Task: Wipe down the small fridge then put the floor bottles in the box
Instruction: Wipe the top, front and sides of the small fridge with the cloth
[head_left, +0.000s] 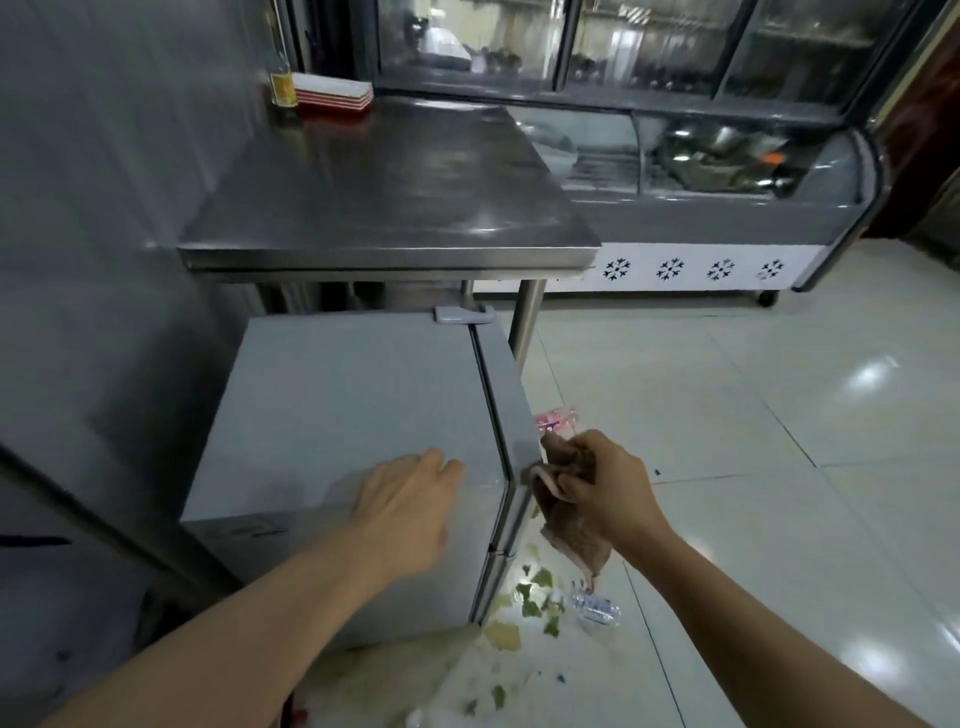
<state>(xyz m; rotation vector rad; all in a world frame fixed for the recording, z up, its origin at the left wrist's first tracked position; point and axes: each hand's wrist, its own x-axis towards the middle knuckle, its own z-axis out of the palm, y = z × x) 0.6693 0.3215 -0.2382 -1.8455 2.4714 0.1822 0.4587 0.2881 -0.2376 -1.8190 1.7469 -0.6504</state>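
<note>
The small grey fridge (337, 415) stands below a steel table, seen from above. My left hand (410, 499) rests flat with straight fingers on the fridge's top near its front edge. My right hand (597, 483) grips a brownish cloth (566, 525) and holds it against the top edge of the fridge door. On the floor in front of the door lie a clear plastic bottle (597, 610) and a pinkish bottle or wrapper (556, 420), partly hidden behind my right hand.
A steel table (389, 182) stands over the fridge's back, with a yellow bottle (283, 85) and red-and-white trays (335, 96) at its far corner. A glass display chiller (727, 208) lines the far wall. Green and yellowish scraps (535, 603) litter the tiled floor (779, 467) by the fridge.
</note>
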